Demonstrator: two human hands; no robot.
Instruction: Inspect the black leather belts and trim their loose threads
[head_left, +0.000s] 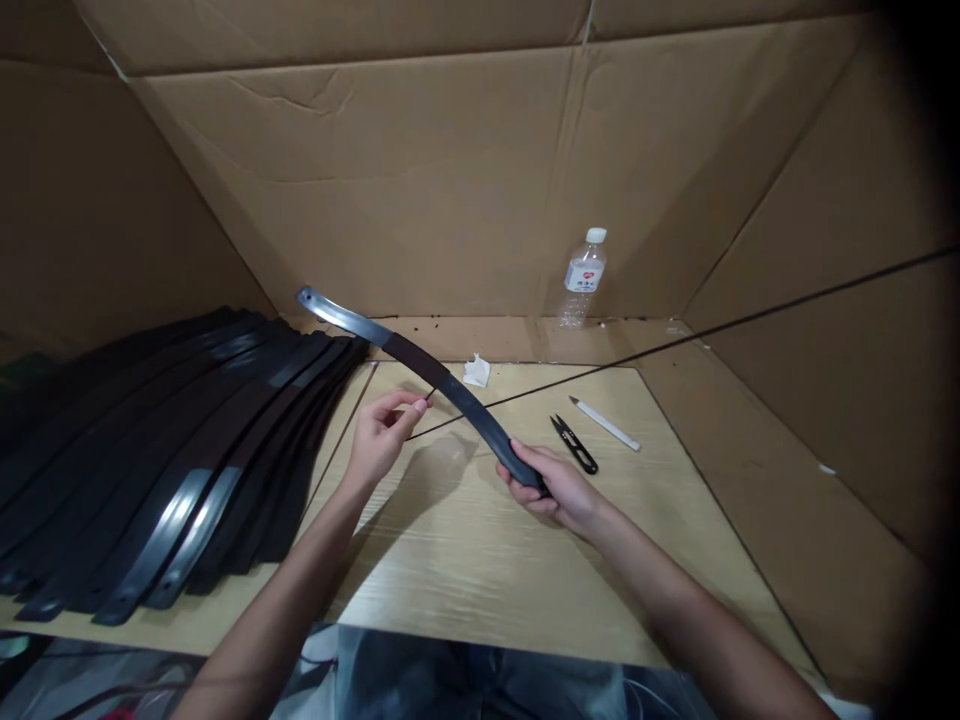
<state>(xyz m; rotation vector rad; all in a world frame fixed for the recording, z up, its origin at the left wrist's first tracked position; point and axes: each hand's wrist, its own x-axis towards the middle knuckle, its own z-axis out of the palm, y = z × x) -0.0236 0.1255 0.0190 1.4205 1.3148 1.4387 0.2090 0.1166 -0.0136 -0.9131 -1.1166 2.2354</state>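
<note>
My right hand (547, 480) is closed around the lower end of a curved, glossy black strip (480, 418), which slants up to the left above the table. A dark, matt band of wrapping (416, 360) covers its middle, and a small hole shows near its far tip. Thumb and fingertips of my left hand (386, 430) pinch a thin dark cord (540, 387) just below that band. From there the cord passes the strip and runs taut out of view at the upper right. Whether it goes behind the strip all the way is hard to see.
Many similar curved strips (225, 430) lie piled at the left. Black thread snips (574, 445) and a white pen-like stick (604, 423) rest right of the strip. A crumpled white scrap (476, 371) and a clear plastic bottle (583, 280) stand farther back, before cardboard walls (375, 180).
</note>
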